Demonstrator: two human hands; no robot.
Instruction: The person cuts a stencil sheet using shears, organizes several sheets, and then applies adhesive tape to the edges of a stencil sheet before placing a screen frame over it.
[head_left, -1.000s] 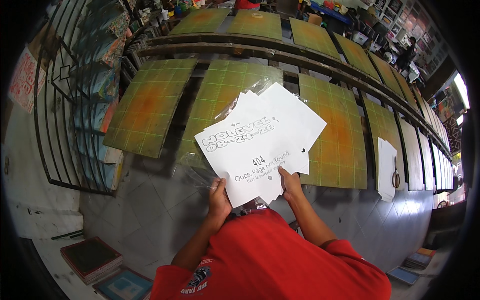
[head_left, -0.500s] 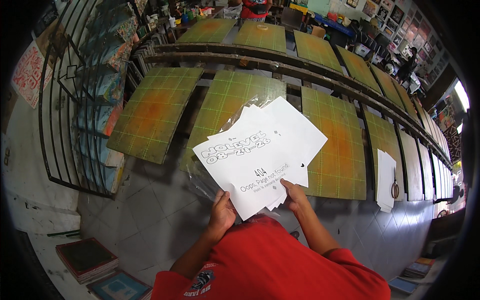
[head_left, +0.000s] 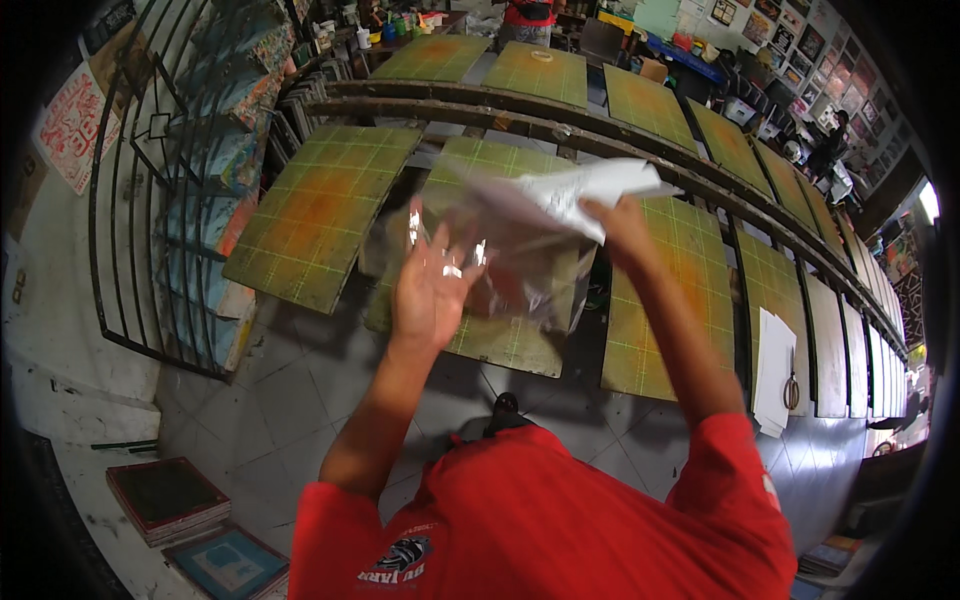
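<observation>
My right hand [head_left: 622,232] grips a bunch of white paper sheets [head_left: 600,188], blurred and folded over at an angle above the middle boards. Close by on the left, my left hand [head_left: 432,292] has its palm up and fingers spread. Clear plastic film [head_left: 525,285] lies against its fingertips with bright glints and hangs across toward the papers. Whether the hand is inside the plastic or behind it, I cannot tell. Beneath both is a green-and-orange board [head_left: 510,345] marked with bright grid lines.
Similar boards [head_left: 325,195] stand in two rows along dark rails [head_left: 560,135]. White sheets [head_left: 771,370] and scissors [head_left: 792,390] rest on a board at right. A metal rack [head_left: 150,220] is at left; framed screens [head_left: 168,500] are stacked below it. Another person [head_left: 528,14] stands at the far side.
The papers have gone from flat before me to tilted in my right hand, up and away. My left hand has left them, moved forward and spread against the plastic.
</observation>
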